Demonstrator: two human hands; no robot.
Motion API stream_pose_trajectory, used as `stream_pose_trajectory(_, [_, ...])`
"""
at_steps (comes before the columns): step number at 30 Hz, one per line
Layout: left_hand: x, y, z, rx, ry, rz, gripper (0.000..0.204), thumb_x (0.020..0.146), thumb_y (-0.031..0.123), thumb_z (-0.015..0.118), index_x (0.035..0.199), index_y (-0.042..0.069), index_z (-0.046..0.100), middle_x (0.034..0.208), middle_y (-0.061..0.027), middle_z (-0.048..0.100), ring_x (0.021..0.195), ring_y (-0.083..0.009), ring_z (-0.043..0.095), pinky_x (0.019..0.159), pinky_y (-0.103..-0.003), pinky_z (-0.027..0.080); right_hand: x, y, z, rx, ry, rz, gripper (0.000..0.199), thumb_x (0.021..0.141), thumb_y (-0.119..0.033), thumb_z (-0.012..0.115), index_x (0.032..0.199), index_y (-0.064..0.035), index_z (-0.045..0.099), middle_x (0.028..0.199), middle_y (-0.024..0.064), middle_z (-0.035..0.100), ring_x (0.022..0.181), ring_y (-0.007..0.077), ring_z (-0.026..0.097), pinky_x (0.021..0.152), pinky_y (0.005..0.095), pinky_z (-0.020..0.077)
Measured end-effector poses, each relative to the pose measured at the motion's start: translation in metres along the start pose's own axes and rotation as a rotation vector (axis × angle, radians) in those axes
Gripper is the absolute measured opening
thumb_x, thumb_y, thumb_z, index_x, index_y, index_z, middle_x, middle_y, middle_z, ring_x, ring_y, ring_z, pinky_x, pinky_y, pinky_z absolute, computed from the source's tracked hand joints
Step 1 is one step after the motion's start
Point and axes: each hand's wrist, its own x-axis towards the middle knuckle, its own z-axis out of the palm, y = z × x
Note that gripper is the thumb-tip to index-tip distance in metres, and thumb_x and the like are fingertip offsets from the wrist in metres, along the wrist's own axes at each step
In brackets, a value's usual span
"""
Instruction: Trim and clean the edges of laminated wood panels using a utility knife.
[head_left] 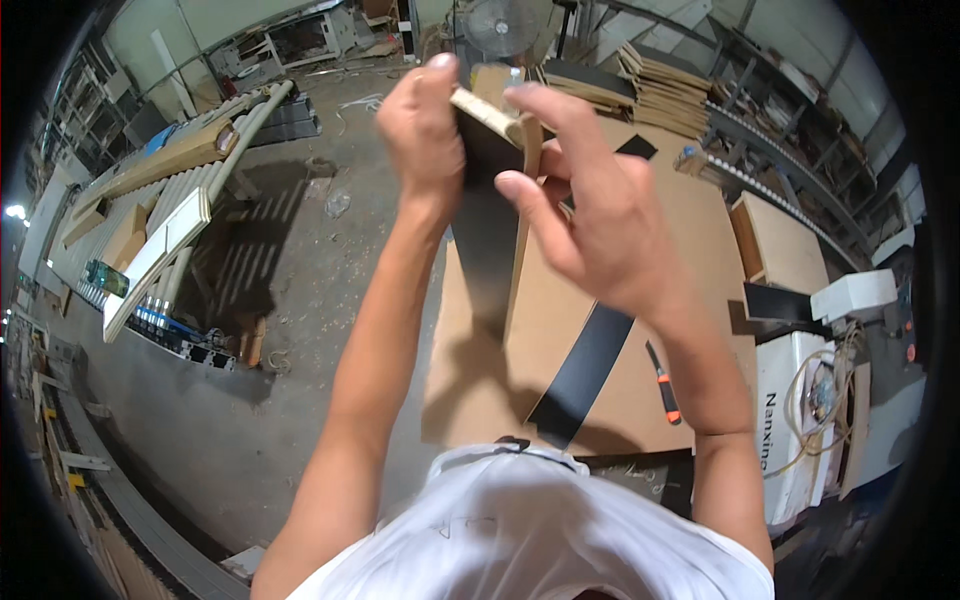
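Note:
A long board (485, 210) with a black face and a pale raw end stands tilted up in front of me, its lower end on the cardboard-covered table. My left hand (425, 130) is closed on the upper left side of this board, thumb at the top. A thin tan strip (531, 145) runs along the board's right edge, bending at the top corner. Close to that edge is my right hand (610, 200), its thumb and index finger spread apart. Its other fingers are curled near the strip, and whether they touch it I cannot tell.
On the brown tabletop (690, 240) lie another black board (590, 365) and an orange-black utility knife (662, 385). Stacked panels (665, 90) and a fan (502, 25) stand beyond. At right are a white box (790, 420) and coiled cable (845, 390); at left, a roller conveyor (240, 130).

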Motion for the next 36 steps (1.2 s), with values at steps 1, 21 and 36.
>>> stream_pose_trajectory(1, [0.011,-0.002,0.01,0.062,0.004,-0.001,0.041,0.093,0.032,0.061,0.065,0.004,0.052,0.065,0.0011,0.05,0.064,-0.0091,0.044,0.058,-0.03,0.036,0.009,0.008,-0.012,-0.134,-0.086,-0.07,0.052,0.085,-0.004,0.074,0.131,-0.0053,0.05,0.074,0.0132,0.065,0.059,0.0246,0.065,0.056,0.0335,0.0503])
stream_pose_trajectory(21, [0.071,-0.07,0.072,0.154,-0.271,-0.174,0.038,0.083,0.028,0.058,0.08,-0.009,0.067,0.069,-0.0118,0.063,0.067,-0.0177,0.054,0.066,-0.034,0.044,0.076,0.058,-0.053,-0.673,-0.7,-0.153,0.017,0.075,-0.012,0.062,0.065,0.0005,0.068,0.067,0.0205,0.066,0.066,0.0373,0.068,0.063,0.0454,0.0545])
stream_pose_trajectory(36, [0.15,-0.137,0.038,0.273,-0.064,-0.104,0.04,0.079,0.032,0.065,0.081,-0.008,0.069,0.072,-0.0114,0.063,0.066,-0.0204,0.054,0.064,-0.038,0.043,-0.101,0.029,0.047,-0.225,-0.269,0.064,0.029,0.08,-0.011,0.071,0.062,-0.0086,0.048,0.05,0.0084,0.049,0.044,0.0264,0.054,0.042,0.0391,0.0421])
